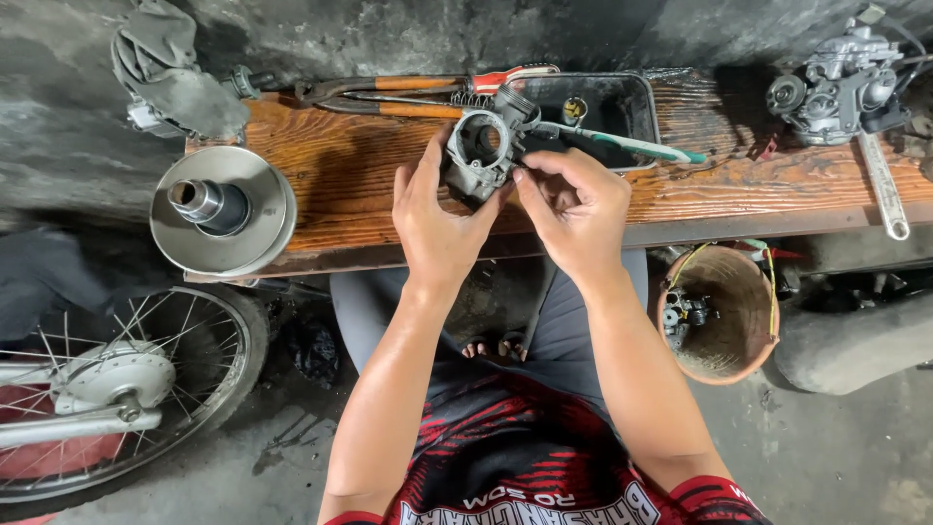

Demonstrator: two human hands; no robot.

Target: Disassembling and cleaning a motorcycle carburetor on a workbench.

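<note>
I see the carburetor body [481, 153] held up over the wooden bench [369, 185], just in front of the black tray [622, 122]. It looks to me like cast metal: stiff, fairly heavy for its bulk, probably oily, so best taken by its outer casting, not the open bore. My left hand [437, 224] cups its left side, fingers curled partway round it. My right hand [573, 209] pinches at its right edge with thumb and forefinger nearly closed; whether they hold a small part I cannot tell.
</note>
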